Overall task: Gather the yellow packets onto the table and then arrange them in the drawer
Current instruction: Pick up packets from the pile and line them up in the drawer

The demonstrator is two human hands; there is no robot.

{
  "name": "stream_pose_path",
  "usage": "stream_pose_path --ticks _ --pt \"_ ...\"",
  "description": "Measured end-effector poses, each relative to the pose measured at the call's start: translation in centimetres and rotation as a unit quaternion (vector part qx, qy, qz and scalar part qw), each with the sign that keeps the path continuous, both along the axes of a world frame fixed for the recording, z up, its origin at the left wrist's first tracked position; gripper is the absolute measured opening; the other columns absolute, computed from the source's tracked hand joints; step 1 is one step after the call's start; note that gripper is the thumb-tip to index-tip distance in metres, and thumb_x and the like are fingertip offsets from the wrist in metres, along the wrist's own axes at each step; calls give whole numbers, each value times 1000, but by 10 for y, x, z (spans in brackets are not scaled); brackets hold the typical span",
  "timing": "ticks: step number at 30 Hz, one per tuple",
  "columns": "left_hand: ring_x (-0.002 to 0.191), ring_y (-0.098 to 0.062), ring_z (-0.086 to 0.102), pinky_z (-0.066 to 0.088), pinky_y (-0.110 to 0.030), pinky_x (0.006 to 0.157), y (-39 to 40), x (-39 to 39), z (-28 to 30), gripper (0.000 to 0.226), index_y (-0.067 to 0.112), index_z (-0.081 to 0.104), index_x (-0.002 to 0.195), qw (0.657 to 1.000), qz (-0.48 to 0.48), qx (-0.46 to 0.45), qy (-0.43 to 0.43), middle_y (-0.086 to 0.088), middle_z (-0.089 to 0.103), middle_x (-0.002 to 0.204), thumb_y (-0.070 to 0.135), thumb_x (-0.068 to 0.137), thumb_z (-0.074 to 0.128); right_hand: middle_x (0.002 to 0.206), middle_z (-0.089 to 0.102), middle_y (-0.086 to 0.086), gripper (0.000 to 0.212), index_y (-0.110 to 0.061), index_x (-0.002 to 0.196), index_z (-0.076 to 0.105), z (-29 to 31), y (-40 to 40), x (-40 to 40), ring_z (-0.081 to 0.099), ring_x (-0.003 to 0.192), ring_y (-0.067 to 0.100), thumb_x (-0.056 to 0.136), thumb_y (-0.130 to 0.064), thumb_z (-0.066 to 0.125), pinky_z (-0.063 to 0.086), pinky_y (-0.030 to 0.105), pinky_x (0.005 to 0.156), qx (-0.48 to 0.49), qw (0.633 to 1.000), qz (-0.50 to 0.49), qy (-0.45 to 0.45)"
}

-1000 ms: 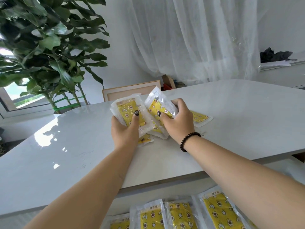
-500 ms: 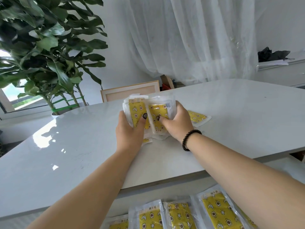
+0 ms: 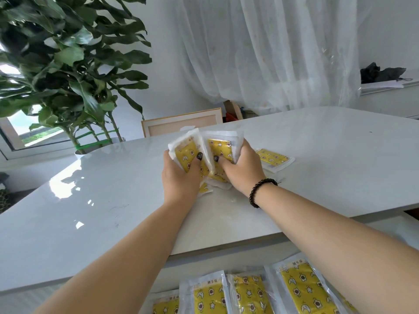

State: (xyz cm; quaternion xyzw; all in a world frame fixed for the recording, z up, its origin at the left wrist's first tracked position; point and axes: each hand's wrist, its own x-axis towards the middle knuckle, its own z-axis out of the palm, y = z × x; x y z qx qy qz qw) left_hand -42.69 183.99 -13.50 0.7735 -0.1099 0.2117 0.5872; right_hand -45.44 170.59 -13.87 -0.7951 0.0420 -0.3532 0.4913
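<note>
White sheer curtains (image 3: 272, 53) hang across the back of the room, and a large leafy plant (image 3: 63, 64) fills the upper left of the frame beside a window. We look down on a pale glossy desk (image 3: 90, 211) that runs across the middle of the picture. At its centre our left hand (image 3: 181, 177) and right hand (image 3: 242, 171) hold a bundle of yellow packets (image 3: 204, 152) upright between them, its lower edges resting on the desk. The left grip is curled round the left half of the bundle, thumb pressed on the yellow face; the right grip is curled round the right half, thumb likewise on the front. A dark beaded bracelet (image 3: 260, 191) circles the right wrist. Just right of the right hand, one more loose packet (image 3: 274, 158) lies flat on the desk. Another packet corner (image 3: 205, 188) peeks out beneath the bundle. At the bottom of the frame, below the desk edge, a row of packets (image 3: 249, 295) lies side by side in the drawer (image 3: 405, 225). A framed board (image 3: 181, 123) leans behind the desk's far edge.
</note>
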Motion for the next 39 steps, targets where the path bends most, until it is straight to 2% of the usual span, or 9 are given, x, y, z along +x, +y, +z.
stream_pose_path --ticks 5,8,12,17,21,26,30,36,39 --pt "93 -17 67 57 -43 86 8 8 -2 29 26 53 109 985 2 -151 80 2 68 101 30 85 69 117 58 10 58 -7 133 37 2 1 0 59 103 22 86 -26 65 51 24 81 43 998 -23 -38" --pt "89 -15 68 58 -39 81 16 10 0 23 29 55 101 972 9 -211 103 4 68 97 30 84 70 109 61 8 46 -8 119 40 8 5 -7 61 95 23 85 -23 67 51 24 78 109 991 -15 -78" --pt "80 -13 70 53 -23 56 42 6 7 15 25 61 98 970 0 -213 119 7 70 86 27 85 70 95 63 -5 37 -12 105 42 9 11 -19 63 85 9 84 -23 70 53 21 75 129 989 34 -55" --pt "78 -18 74 59 -35 70 95 -24 3 14 21 65 94 962 -31 -220 161 -1 76 88 20 83 74 97 68 -4 38 -12 110 48 8 28 -37 71 83 10 82 -20 73 60 38 76 162 980 115 -8" --pt "69 -19 74 59 -33 56 128 -53 0 16 12 65 98 947 -82 -249 183 -4 76 78 16 84 70 102 71 -1 45 -14 113 53 4 53 -61 71 90 15 77 -28 76 58 45 79 187 967 170 40" --pt "59 -18 72 57 -31 49 144 -60 2 14 8 63 97 933 -99 -280 202 -4 74 68 12 85 69 103 71 -17 37 -36 112 54 -5 98 -123 69 92 1 79 -32 70 57 21 75 103 934 327 99" --pt "55 -13 71 54 -26 46 143 -58 3 34 9 60 111 938 -82 -255 221 -3 73 78 18 82 75 100 64 -37 41 -65 98 50 -37 133 -146 59 96 -17 64 -59 72 50 15 85 52 880 373 290" --pt "67 -19 73 61 -35 57 147 -55 1 34 8 58 113 933 -127 -247 229 -11 74 94 13 83 73 110 65 28 35 -6 114 61 -95 133 -125 62 102 44 82 -19 68 48 57 90 101 846 232 470" --pt "70 -20 74 62 -35 60 148 -53 0 30 9 59 112 936 -138 -228 230 -13 74 97 14 85 71 112 58 32 39 14 110 55 -99 134 -116 56 105 49 82 -11 64 44 60 93 85 850 198 481"
